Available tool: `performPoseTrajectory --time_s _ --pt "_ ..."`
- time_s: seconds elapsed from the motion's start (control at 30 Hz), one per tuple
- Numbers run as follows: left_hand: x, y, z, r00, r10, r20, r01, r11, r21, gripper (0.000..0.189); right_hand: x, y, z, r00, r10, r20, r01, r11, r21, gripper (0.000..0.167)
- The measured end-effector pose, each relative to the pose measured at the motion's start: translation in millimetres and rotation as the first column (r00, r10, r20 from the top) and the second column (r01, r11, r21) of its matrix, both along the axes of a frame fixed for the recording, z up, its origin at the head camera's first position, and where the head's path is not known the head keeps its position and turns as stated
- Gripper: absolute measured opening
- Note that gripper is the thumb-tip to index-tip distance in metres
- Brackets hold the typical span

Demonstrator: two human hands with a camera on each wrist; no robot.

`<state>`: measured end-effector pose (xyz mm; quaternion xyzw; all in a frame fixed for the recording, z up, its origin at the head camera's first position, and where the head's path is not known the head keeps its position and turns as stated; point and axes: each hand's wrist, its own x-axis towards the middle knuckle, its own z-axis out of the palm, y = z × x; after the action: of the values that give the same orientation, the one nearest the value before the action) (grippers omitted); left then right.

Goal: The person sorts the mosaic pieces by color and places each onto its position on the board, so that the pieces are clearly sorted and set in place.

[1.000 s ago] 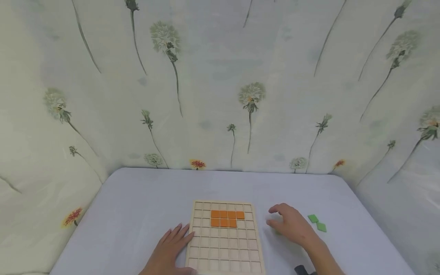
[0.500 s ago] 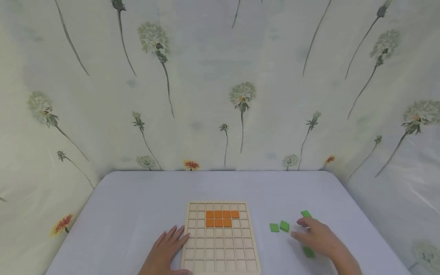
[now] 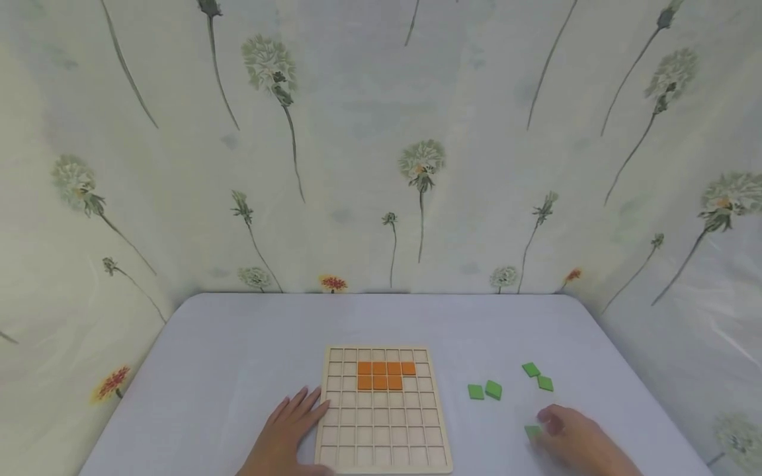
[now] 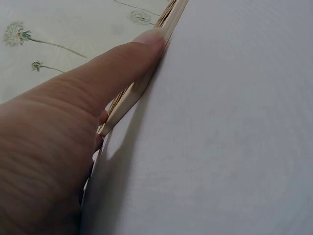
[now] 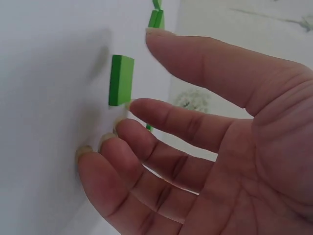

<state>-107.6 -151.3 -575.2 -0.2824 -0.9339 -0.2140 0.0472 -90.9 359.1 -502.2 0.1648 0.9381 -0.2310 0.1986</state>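
A wooden grid board (image 3: 381, 437) lies on the table, with two rows of orange tiles (image 3: 380, 375) set in its upper cells. My left hand (image 3: 288, 430) rests along the board's left side, fingers spread; the left wrist view shows its thumb (image 4: 124, 61) against the board's edge (image 4: 122, 107). My right hand (image 3: 574, 439) is over the table at the right, beside a green tile (image 3: 533, 433). In the right wrist view this tile (image 5: 121, 81) stands between thumb and forefinger, the thumb apart from it, the forefinger's tip close to its lower edge. Whether that fingertip touches cannot be told.
Two green tiles (image 3: 485, 391) lie right of the board, and two more green tiles (image 3: 538, 377) lie farther right and back. A white cloth covers the table (image 3: 250, 344). Behind it hangs a curtain (image 3: 351, 165) printed with dandelions.
My right hand has moved from beside the board to the right, then nearer the front edge, uncovering green tiles. My left hand stays at the board. The head view has shifted slightly.
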Motion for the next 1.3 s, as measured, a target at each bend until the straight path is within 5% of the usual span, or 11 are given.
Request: performPoseTrajectory --time_s 0.17,0.4,0.5,0.8,1.03,1.3 --pt "1.3 -0.9 -0.1 0.998 -0.003 -0.069 0.002 1.000 -0.023 0.110 1.7 -3.3 -6.4 1.000 0.026 -0.005 -0.027 0.998 -0.049 0.042" --pt "0.7 4.6 1.4 0.994 0.038 0.102 -0.038 0.999 -0.003 0.112 -3.7 4.9 -26.4 1.000 0.002 -0.026 -0.003 0.999 -0.045 0.031" --pt "1.1 8.1 1.6 0.989 0.075 0.126 -0.074 0.997 -0.011 0.110 -5.4 6.6 -29.0 0.999 -0.004 -0.032 0.003 0.999 -0.046 0.030" --pt "2.5 22.7 2.5 0.986 0.160 0.038 -0.158 0.987 -0.038 0.093 -3.7 1.4 -24.9 0.995 -0.023 -0.102 0.017 0.998 -0.063 0.030" --pt "7.6 25.8 4.3 0.980 0.169 -0.107 -0.157 0.981 0.116 0.052 -4.9 -3.8 -23.8 0.993 -0.019 -0.115 0.012 0.998 -0.060 0.027" --pt "10.4 24.9 9.2 0.984 0.170 -0.057 -0.158 0.972 0.176 0.038 -2.5 -10.0 -17.7 0.989 0.003 -0.146 -0.018 0.995 -0.099 0.024"
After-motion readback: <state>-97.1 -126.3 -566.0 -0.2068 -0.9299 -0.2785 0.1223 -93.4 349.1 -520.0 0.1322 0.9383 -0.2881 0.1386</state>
